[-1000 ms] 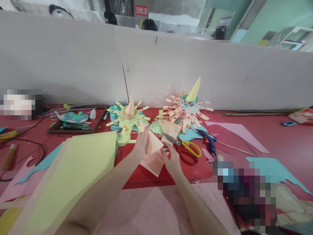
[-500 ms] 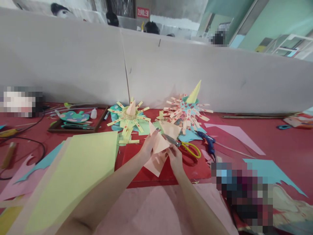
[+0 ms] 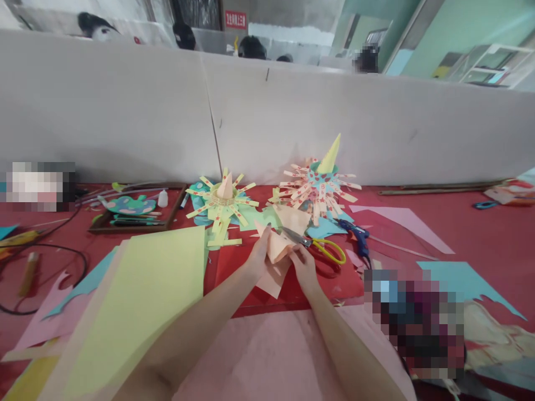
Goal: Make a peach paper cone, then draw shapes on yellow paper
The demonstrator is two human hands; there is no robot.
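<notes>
A piece of peach paper (image 3: pixel 277 245), curled toward a cone, is held between both hands above the red mat. My left hand (image 3: pixel 259 253) grips its left side, thumb against the paper. At the lower right edge, the fingers of my right hand (image 3: pixel 302 264) pinch the paper. Beneath it lies another peach sheet (image 3: pixel 273 281). Scissors with yellow handles (image 3: pixel 330 249) rest just beyond my right hand, blades pointing left. Behind stand two paper crafts with spread strips: a yellow one with a peach cone (image 3: pixel 225 188) and a pink-and-blue one with a yellow cone (image 3: pixel 331 155).
A blue glue gun (image 3: pixel 358 236) lies right of the scissors. Large yellow sheets (image 3: pixel 146 301) cover the left side, near a brown tray (image 3: pixel 125 227) of tools. Cut blue paper (image 3: pixel 468 284) sits at right. A white partition (image 3: pixel 125 117) borders the table's back.
The peach paper has gone from a flatter, pointed shape to a more rolled one as my hands curl it. The view has shifted slightly.
</notes>
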